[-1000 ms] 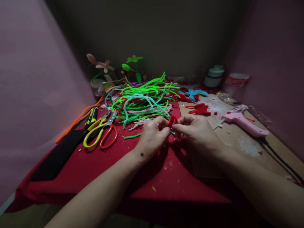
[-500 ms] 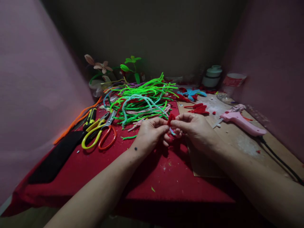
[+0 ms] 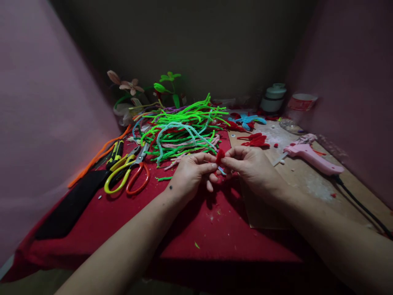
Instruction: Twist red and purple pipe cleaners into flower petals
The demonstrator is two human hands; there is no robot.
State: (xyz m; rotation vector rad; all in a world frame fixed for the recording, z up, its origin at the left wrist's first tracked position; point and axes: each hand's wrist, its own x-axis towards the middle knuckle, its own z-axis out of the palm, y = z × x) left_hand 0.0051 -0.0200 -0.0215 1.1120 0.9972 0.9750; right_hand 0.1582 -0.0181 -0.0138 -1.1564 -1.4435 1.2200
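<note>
My left hand and my right hand meet above the middle of the table. Between their fingertips they pinch a small red fuzzy pipe cleaner piece. Thumb and forefinger of each hand are closed on it from either side. Below the red piece a short pale-blue bit shows near the fingers; whether it is joined to the red piece I cannot tell. Just beyond my left hand lies a heap of green pipe cleaners, with light-blue, pink and red ones mixed in.
Scissors with red and yellow handles and yellow-handled pliers lie left, beside a black strip. Right, on a brown board, are a pink glue gun with a cord and red petals. Fuzzy flowers stand behind.
The red piece has tilted between my fingertips, and its loop shape shows less. My left fingers have shifted slightly, the lower ones extending a little. Other things lie as before.
</note>
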